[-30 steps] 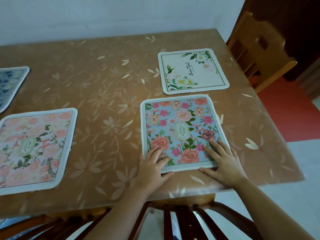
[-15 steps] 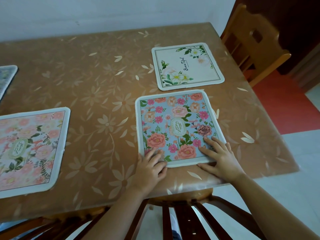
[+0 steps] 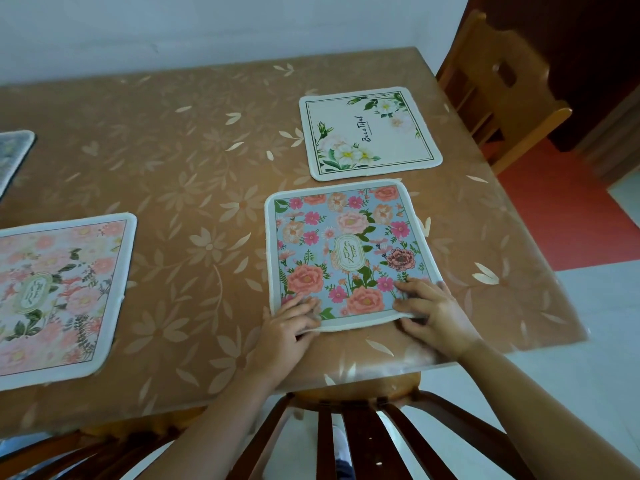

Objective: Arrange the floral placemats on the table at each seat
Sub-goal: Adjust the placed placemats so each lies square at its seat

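Observation:
A blue floral placemat lies near the table's front edge, in front of a dark chair. My left hand pinches its near left corner, fingers on top and thumb under the edge. My right hand grips its near right corner the same way. The near edge looks slightly raised off the brown flowered table. A white placemat with green leaves lies just behind the blue one. A pink floral placemat lies at the left front. A grey placemat shows partly at the far left edge.
A dark wooden chair back stands right below my arms. A light wooden chair stands at the table's right end. A white wall runs behind the table; red and white floor lies to the right.
My hands went from lying flat on the blue placemat's near corners to pinching its near edge, thumbs underneath. The placemat stays in about the same spot.

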A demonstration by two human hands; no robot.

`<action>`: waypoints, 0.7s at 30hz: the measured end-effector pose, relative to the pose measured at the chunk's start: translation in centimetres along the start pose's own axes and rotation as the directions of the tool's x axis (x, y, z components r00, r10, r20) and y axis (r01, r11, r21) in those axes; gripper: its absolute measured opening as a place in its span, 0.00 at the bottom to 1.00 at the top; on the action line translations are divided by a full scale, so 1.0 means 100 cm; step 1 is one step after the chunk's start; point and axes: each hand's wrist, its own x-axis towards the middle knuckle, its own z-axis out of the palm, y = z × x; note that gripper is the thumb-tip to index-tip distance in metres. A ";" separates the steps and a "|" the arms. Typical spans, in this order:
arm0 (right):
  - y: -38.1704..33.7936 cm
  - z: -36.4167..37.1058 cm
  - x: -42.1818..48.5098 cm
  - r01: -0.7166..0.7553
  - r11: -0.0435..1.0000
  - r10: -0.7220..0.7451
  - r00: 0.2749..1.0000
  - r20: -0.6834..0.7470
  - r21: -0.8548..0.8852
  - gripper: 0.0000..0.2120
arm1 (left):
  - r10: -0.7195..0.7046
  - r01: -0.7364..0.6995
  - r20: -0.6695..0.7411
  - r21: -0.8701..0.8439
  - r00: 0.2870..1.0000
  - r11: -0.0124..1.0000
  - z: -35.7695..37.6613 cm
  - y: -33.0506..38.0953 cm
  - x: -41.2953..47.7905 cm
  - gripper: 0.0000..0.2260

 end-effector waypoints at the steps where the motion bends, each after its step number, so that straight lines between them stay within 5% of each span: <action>1: 0.000 0.000 -0.001 -0.008 1.000 0.008 1.000 0.003 -0.001 0.11 | 0.011 -0.012 -0.018 -0.015 1.000 1.000 0.000 0.000 -0.001 0.06; 7: -0.001 0.003 -0.014 -0.036 0.999 0.036 0.999 0.003 0.019 0.11 | 0.092 -0.094 -0.043 -0.058 0.995 0.994 0.004 0.003 -0.007 0.05; 14: 0.005 0.003 -0.020 -0.144 0.990 0.144 0.987 0.065 -0.011 0.21 | 0.125 -0.125 -0.004 0.084 0.992 0.989 0.008 0.006 -0.009 0.09; 21: 0.002 0.002 -0.019 -0.161 0.985 0.165 0.984 0.060 -0.066 0.20 | 0.099 -0.103 0.032 0.170 0.995 0.980 0.009 0.007 -0.008 0.09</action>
